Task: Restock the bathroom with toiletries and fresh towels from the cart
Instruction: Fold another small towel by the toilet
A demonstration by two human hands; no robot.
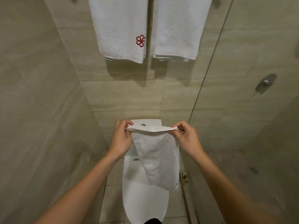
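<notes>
Bare forearms (84,185) reach forward from the bottom corners toward a small white towel (155,159). The left hand (121,138) pinches one top corner between thumb and curled fingers, and the right hand (187,138) pinches the other corner the same way. The top edge is pulled nearly straight between the hands, and the rest hangs slack in the air, with a small tag (176,184) near its lower right corner.

Behind and below the towel is a white toilet (142,199) with its lid closed; the tank top (150,122) shows just past the stretched edge. Pale floor tiles (111,199) surround the base. Higher on the beige tiled wall (123,94) hang two white towels side by side, the left one (119,29) bearing a red emblem, the right one (178,26) plain. A glass shower panel (242,110) stands to the right, with a metal valve (266,82) visible through it.
</notes>
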